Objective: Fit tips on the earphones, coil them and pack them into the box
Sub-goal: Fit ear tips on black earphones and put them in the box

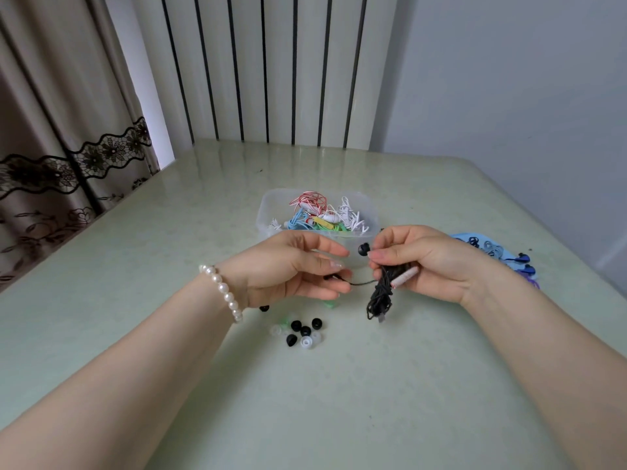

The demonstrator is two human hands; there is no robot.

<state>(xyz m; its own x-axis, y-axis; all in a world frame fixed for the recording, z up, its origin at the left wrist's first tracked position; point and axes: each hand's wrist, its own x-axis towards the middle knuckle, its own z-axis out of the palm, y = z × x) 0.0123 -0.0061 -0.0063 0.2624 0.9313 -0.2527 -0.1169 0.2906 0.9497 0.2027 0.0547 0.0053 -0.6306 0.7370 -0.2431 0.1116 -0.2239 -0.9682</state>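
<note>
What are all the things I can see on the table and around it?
Black earphones: one coiled bundle, held above the table.
Clear plastic box: one, table centre, holding red, white, blue and green earphones.
Ear tips: about eight, black, clear and green, loose near the left wrist.
Blue earphones: a pile, right of the box.
Table: one, pale green.
Curtain: beige with dark lace, left.
Pearl bracelet: one, white, left wrist.
Left hand: pinches the cable.
Right hand: grips the bundle.

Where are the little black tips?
In the head view, the black tips lie loose on the table just below the left hand, mixed with clear tips.
</note>
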